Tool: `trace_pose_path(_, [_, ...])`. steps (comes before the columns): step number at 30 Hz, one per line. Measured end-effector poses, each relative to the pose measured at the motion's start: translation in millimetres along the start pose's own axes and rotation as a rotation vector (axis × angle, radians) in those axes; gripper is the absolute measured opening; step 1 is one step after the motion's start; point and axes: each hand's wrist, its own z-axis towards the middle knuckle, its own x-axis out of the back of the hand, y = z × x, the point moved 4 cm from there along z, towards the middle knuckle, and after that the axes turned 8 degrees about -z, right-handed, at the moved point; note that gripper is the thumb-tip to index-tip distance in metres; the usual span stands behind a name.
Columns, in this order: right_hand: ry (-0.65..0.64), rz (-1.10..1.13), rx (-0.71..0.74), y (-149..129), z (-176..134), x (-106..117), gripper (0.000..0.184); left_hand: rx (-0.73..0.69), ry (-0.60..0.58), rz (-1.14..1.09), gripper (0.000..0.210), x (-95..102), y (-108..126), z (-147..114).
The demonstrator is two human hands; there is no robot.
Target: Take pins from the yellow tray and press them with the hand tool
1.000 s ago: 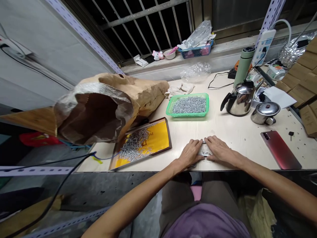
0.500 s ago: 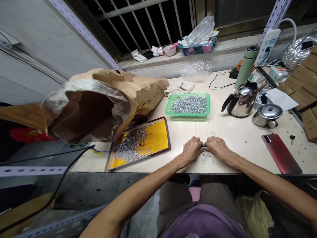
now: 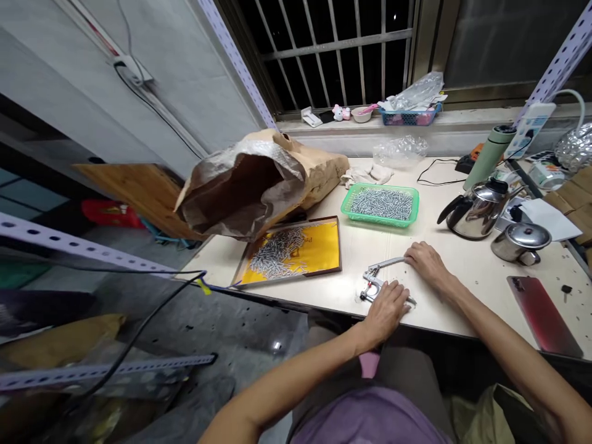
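On the table in front of me lies a grey metal tool with two hinged arms [image 3: 374, 271], spread wide like opened pliers. Its hinge end, with a red bit and a dark knob, points left. My left hand [image 3: 387, 308] is closed over the lower arm, whose tip sticks out past my fingers. At the far end of the upper arm, my right hand [image 3: 426, 264] has its fingers curled on the metal. A green plastic basket [image 3: 414, 216] full of small silver metal pins stands beyond my hands. More such pins lie in a shallow yellow-lined tray [image 3: 324, 246] on the left.
A big open paper sack [image 3: 319, 169] lies behind the tray. To the right stand a steel kettle [image 3: 476, 213], a lidded steel cup [image 3: 518, 243], a green flask [image 3: 490, 157] and a red phone [image 3: 546, 314]. A black cable [image 3: 134, 333] crosses the left side.
My hands were close together on the tool; now its arms are swung apart, the right hand further away and the left nearer me. The view has turned left.
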Motion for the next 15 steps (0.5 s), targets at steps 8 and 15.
trace_pose_path(8, [0.077,0.008,0.048,-46.5,-39.5,8.3,0.023,0.435,0.076,0.151,0.020,67.2,-29.8,-5.0])
trace_pose_path(15, [0.307,0.044,-0.035,-68.2,-69.3,-36.5,0.025,0.787,-0.310,-0.122,0.020,90.6,-62.1,14.8])
